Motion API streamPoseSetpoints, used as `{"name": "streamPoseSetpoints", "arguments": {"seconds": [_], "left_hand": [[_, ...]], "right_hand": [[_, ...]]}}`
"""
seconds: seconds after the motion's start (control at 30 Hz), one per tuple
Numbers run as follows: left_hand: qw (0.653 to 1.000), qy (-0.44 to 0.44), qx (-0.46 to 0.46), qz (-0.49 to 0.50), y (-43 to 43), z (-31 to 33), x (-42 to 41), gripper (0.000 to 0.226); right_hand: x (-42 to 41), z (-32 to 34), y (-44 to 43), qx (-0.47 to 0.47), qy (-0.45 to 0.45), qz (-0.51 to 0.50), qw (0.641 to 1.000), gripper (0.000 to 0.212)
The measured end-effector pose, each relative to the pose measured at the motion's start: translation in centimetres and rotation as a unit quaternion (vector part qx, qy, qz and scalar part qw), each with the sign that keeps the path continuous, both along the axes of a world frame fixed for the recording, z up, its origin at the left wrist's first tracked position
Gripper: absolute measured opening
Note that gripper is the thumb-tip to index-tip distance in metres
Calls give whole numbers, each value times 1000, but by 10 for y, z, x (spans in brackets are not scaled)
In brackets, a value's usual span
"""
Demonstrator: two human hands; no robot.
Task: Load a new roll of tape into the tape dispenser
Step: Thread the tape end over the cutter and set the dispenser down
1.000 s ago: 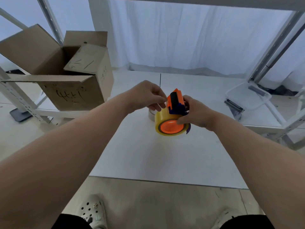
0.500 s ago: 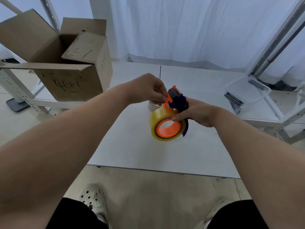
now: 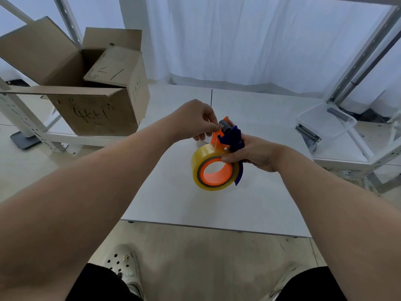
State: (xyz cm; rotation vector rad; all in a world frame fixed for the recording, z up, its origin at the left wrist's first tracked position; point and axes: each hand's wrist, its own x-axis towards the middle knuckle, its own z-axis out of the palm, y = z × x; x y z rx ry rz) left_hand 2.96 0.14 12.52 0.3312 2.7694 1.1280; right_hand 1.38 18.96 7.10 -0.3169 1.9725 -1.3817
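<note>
Head view. Both forearms reach in over the white desk (image 3: 195,205). The tape dispenser (image 3: 229,135), orange frame with a dark blue guard, is held in the air above the desk's middle, touching nothing but the hands. The roll of tape (image 3: 198,170), clear yellowish, sits on the dispenser's orange hub (image 3: 217,173), open side facing the camera.

Right hand (image 3: 255,154): wrapped round the blue body from the right, thumb laid across the roll's side face.

Left hand (image 3: 194,121): fingers curled, thumb and forefinger pinching at the dispenser's top edge, just beside the dark roller (image 3: 224,124). Cannot tell whether a tape end lies between the fingertips.

Far left, an open cardboard box (image 3: 97,115) with marker scribble on its front, flaps up. Far right, a clear plastic tub (image 3: 326,122). White curtain (image 3: 249,40) behind the desk. Pale perforated clog (image 3: 121,262) on the floor below.
</note>
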Motion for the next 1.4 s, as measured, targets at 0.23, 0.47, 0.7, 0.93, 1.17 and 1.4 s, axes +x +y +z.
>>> {"name": "streamPoseSetpoints", "arguments": {"seconds": [0.23,0.47,0.7,0.93,1.17,1.4], "left_hand": [[999,37,28,-10,3,2,1,14],[995,52,80,21,-3,11,-1,18],[979,98,132,119,-2,17,-5,10],[970,88,198,110,-1,24,-5,7],[974,86,170,127,-9,25,-9,18],[974,51,148,166,-11,27,-7,19]], "right_hand": [[2,1,-1,-1,10,-2,1000,43],[1,4,-7,-97,-3,-65,993,20],[3,2,-11,-223,-20,-196,955,52],[3,7,-17,-287,-74,-227,928,59],[0,14,-27,-229,-11,-209,951,46],[-1,10,-22,-224,37,-214,950,43]]}}
